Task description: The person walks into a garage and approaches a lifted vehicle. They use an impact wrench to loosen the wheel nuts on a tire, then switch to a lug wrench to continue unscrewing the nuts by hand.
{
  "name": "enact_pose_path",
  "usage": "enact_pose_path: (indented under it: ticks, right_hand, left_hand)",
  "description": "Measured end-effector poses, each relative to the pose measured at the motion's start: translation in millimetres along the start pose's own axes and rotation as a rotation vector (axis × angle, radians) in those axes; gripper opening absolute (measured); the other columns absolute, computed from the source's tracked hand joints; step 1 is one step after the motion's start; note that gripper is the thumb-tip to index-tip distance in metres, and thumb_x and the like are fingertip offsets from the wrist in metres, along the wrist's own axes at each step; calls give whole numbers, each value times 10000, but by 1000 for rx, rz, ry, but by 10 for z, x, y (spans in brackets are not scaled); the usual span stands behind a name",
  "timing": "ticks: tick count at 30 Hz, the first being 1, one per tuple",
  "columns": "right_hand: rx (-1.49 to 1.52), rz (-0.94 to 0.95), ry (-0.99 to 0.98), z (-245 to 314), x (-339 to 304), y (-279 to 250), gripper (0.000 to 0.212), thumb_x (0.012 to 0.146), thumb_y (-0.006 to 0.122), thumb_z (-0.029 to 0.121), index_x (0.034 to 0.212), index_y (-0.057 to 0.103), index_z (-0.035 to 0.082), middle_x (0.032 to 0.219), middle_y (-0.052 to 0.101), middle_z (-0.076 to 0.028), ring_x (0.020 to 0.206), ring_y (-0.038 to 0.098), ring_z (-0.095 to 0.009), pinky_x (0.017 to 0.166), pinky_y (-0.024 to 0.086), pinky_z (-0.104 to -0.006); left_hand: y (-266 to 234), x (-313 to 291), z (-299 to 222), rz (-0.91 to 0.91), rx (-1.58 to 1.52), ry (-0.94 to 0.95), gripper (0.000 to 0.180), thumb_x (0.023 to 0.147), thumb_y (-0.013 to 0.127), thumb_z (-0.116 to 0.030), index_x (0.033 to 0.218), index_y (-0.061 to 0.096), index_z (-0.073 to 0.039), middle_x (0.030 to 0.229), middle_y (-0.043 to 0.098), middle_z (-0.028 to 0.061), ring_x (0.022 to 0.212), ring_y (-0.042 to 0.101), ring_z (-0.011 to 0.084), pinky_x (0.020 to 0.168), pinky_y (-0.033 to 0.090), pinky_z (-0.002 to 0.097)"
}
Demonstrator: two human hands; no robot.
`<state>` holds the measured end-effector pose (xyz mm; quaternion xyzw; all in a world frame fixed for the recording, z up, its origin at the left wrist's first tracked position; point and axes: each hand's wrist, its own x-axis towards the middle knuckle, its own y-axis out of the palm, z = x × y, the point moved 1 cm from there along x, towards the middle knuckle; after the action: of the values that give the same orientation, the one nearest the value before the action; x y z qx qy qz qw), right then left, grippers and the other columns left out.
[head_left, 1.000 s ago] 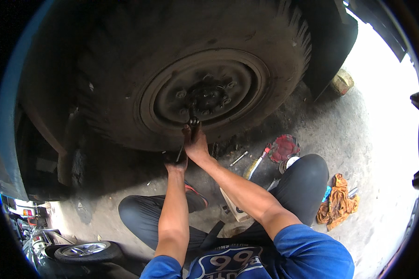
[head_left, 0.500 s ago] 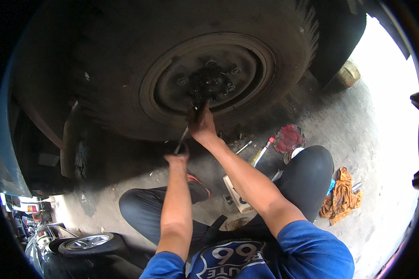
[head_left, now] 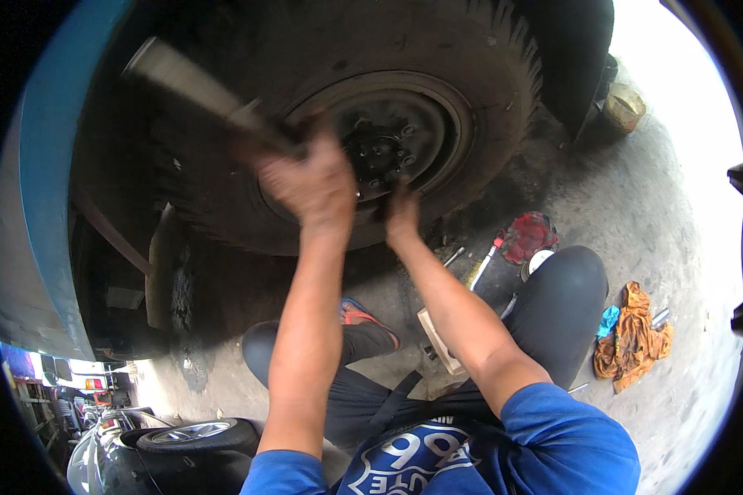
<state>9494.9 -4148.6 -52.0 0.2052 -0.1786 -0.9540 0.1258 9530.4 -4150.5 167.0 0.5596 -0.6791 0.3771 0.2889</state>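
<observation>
In front of me stands a large wheel, its dark tire [head_left: 223,198] around a grimy steel rim [head_left: 462,124] with a greasy hub [head_left: 377,151] and nuts in the middle. My left hand [head_left: 315,186] is closed around one end of a long metal bar [head_left: 191,87], raised across the tire toward the upper left; motion blurs both. My right hand [head_left: 402,216] is at the lower part of the rim, just below the hub. Its dirty fingers are smeared and partly dark against the wheel, so whether they grip anything is unclear.
On the floor to the right lie a red, dirty round item [head_left: 528,238], a red-ended handled tool [head_left: 485,262], a pale box [head_left: 439,340] and an orange rag [head_left: 633,338]. A stone-like block [head_left: 623,107] sits beyond. Another wheel [head_left: 196,436] lies at lower left. Blue bodywork [head_left: 54,190] borders the left.
My left hand has risen from below the rim, swinging the bar to the upper left. My right hand has moved rightward, apart from the bar. The view has shifted slightly.
</observation>
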Motion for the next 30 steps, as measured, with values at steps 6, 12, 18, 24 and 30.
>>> enact_pose_path:
  ticks: [6, 12, 18, 24, 30]
  right_hand:
    - [49, -695, -778, 1636, 429, -1540, 517, 1055, 359, 361, 1251, 481, -102, 1198, 582, -242, 1100, 536, -332, 1024, 382, -430]
    - [-591, -695, -974, 1510, 516, -1891, 419, 976, 526, 282, 1194, 567, -74, 1195, 576, -313, 1117, 537, -453, 990, 407, -509]
    - [-766, 102, -303, 153, 541, -1376, 405, 847, 573, 156, 1225, 599, 17, 1182, 627, -277, 1158, 557, -447, 976, 468, -439]
    - [-705, 543, -264, -11, -66, -546, 623, 870, 608, 272, 1418, 441, 27, 1373, 522, -264, 1294, 480, -415, 1063, 404, -418]
    - [-481, 483, -326, 111, -404, 67, 564, 962, 553, 363, 1382, 402, 19, 1187, 628, -280, 1157, 561, -466, 938, 464, -486]
  left_hand:
    - [1016, -720, -183, 504, 137, 339, 523, 812, 706, -259, 1239, 519, -21, 1004, 603, 222, 911, 596, 409, 796, 484, 487]
    - [1297, -1904, 362, 1005, 333, 360, 605, 843, 599, -232, 1414, 461, -86, 1441, 444, 196, 1331, 412, 372, 1124, 298, 514]
    - [615, -2533, 1496, 1452, 611, 267, 504, 867, 508, -154, 1360, 523, -53, 1455, 477, 128, 1400, 370, 293, 1197, 235, 430]
    - [-167, -2473, 2107, 1701, 1073, 365, 499, 915, 517, -212, 1392, 509, -65, 1486, 451, 124, 1389, 401, 266, 1174, 271, 405]
    - [-352, -2386, 1878, 1595, 782, 211, 423, 920, 513, -260, 1282, 591, -56, 1431, 502, 175, 1341, 454, 296, 1111, 344, 411]
